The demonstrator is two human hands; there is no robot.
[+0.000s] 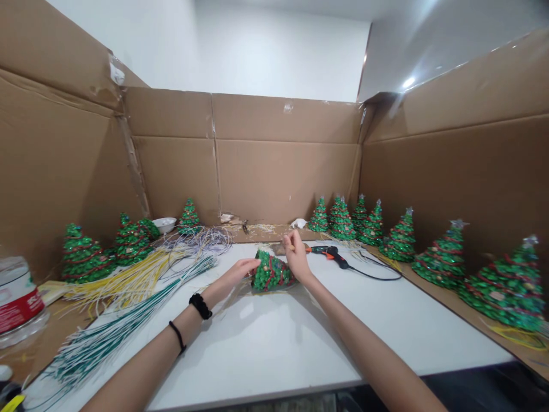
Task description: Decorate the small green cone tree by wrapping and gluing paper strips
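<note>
A small green tinsel Christmas tree with a red garland lies tilted on its side above the middle of the white tabletop. My left hand grips it at the left end, fingers closed around its edge. On the other side, my right hand is raised by the right end of the tree. Its fingers are curled into a pinch; whatever they hold is too small to make out. Just beyond that hand, a black and orange glue gun rests with its cord trailing right.
Finished-looking trees, several with silver stars, line the right edge, such as one tree. More trees stand at left. Bundles of green-white wires and yellow wires spread there. A bottle, a white bowl and cardboard walls surround the table.
</note>
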